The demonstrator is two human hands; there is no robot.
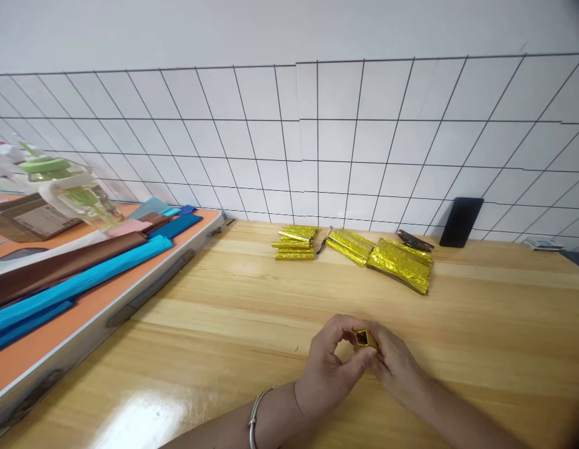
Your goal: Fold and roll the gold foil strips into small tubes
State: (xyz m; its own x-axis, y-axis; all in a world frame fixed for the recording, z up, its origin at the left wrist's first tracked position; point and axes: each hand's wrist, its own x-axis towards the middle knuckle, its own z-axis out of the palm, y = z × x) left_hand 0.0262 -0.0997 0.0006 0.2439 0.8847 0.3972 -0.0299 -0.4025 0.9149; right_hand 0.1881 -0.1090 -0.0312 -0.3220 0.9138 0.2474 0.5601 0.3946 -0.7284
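Note:
A small gold foil tube (363, 338) is held between my two hands above the wooden table, its hollow end turned toward the camera. My left hand (333, 358), with a bangle at the wrist, curls its fingers and thumb around the tube. My right hand (396, 357) is closed on the tube's other side, and its fingertips are partly hidden. Farther back lie several rolled gold foil tubes (295, 244). To their right are a flat gold foil piece (351, 246) and a stack of gold foil sheets (401, 264).
A pen (324, 241) lies between the tubes and the flat foil. Behind the stack is a dark hair clip (414, 241). A black phone (461, 222) leans against the tiled wall. On the left, an orange board (130, 274) carries paper rolls, a cardboard box (32, 217) and a bottle (74, 187).

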